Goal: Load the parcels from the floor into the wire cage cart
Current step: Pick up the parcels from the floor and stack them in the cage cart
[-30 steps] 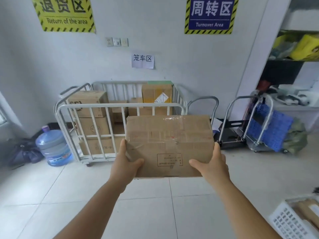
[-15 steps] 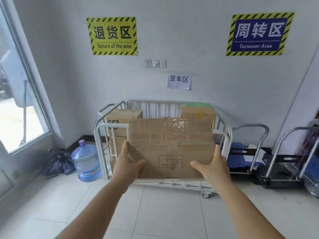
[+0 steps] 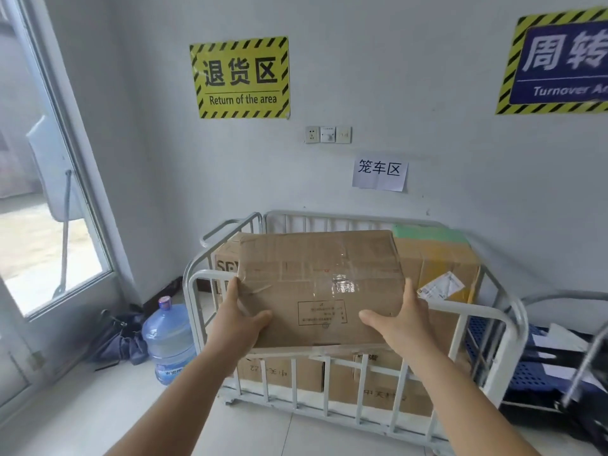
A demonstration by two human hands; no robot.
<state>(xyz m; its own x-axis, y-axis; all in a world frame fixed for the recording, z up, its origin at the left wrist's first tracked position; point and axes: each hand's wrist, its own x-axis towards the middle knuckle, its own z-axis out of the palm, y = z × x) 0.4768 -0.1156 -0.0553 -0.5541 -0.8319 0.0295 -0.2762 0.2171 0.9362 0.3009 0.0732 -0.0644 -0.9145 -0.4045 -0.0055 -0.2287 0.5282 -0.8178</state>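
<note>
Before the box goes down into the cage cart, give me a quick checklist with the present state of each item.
1. Both hands on the carried box: ok. The left hand and right hand grip its near corners, one on each side.
2. Box raised above the front rail of the wire cage cart: ok; its lower edge hangs in front of the bars just under the rail.
3. Free spot inside to set it down: cannot tell; the box hides the middle of the cart.
4. Parcels already loaded are stable: ok. The green-topped box sits flat.
5. Water bottle out of the way: ok, left of the cart.
</note>
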